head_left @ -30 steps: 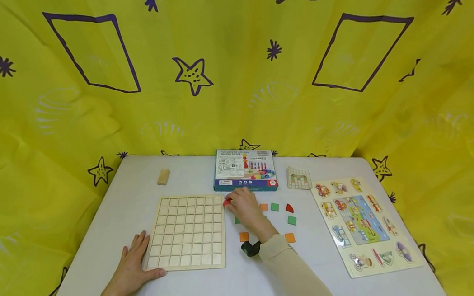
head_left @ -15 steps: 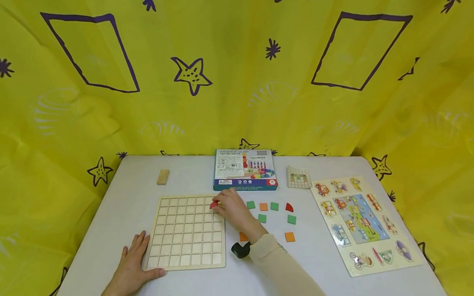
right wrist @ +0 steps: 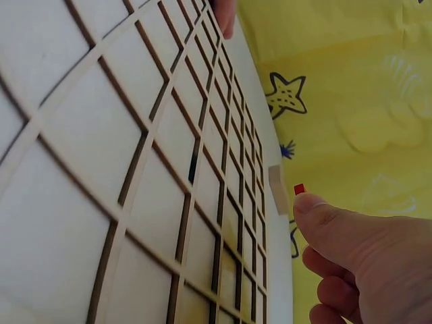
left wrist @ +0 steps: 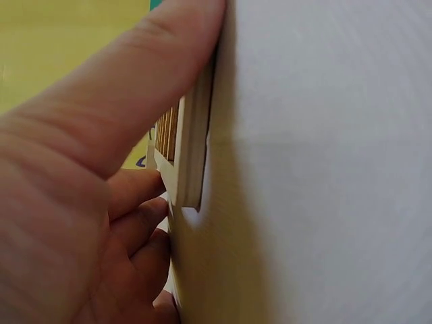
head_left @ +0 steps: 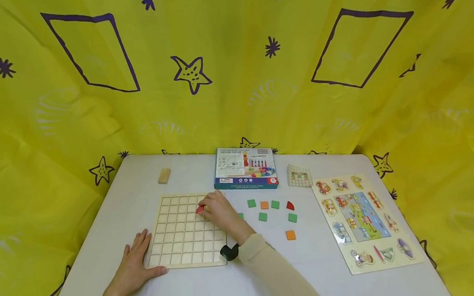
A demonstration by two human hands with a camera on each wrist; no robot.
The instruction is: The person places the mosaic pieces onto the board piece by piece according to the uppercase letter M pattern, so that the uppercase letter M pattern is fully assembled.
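A square wooden grid board [head_left: 181,233] lies on the white table, its cells bare where they show. My left hand [head_left: 131,261] rests at its lower left corner, fingers spread along the left side and thumb at the front edge. In the left wrist view, the thumb [left wrist: 128,88] lies against the board's rim [left wrist: 192,155]. My right hand [head_left: 222,214] pinches a red quarter-circle piece [head_left: 200,209] over the upper right part of the board. Only a small red end of the piece [right wrist: 300,189] shows in the right wrist view, above the thumb tip.
Right of the board lie several green square tiles [head_left: 263,216], orange tiles [head_left: 291,235] and another red quarter-circle [head_left: 290,205]. Behind are a boxed toy set [head_left: 245,168], a wooden block [head_left: 164,175] and a patterned card [head_left: 299,176]. A vehicle puzzle board [head_left: 363,221] lies at right.
My right hand has carried the red quarter-circle leftward from beside the board's right edge to over its cells. The left hand has stayed at the corner.
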